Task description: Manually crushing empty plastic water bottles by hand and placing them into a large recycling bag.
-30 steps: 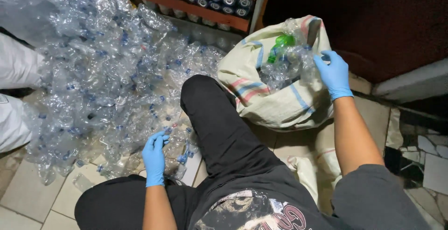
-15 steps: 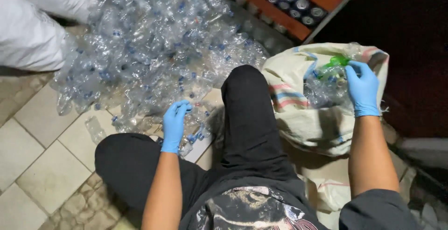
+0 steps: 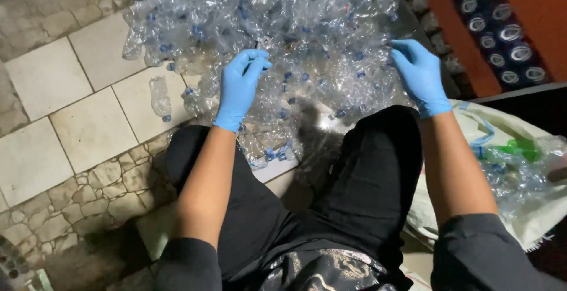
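Both blue-gloved hands are now out over the pile of crushed clear plastic bottles [image 3: 277, 25] on the tiled floor [image 3: 65, 90]. A second ago the right hand [image 3: 420, 75] was at the mouth of the woven sack [image 3: 466, 202] beside the person's right knee; it has left the sack and come across to the pile, its fingers spread loosely and empty, fingertips just touching the bottles at the pile's right side. The left hand [image 3: 241, 87] has lifted from the near edge of the heap and reaches further in, thumb and fingers curled narrowly as if pinching at a bottle, though whether it grips one cannot be told. The sack lies open at the right with clear bottles and a green one [image 3: 520, 149] inside. One stray flattened bottle [image 3: 159, 97] lies apart on the tiles left of the pile. The move reads as one deposit finished and both hands back at the pile
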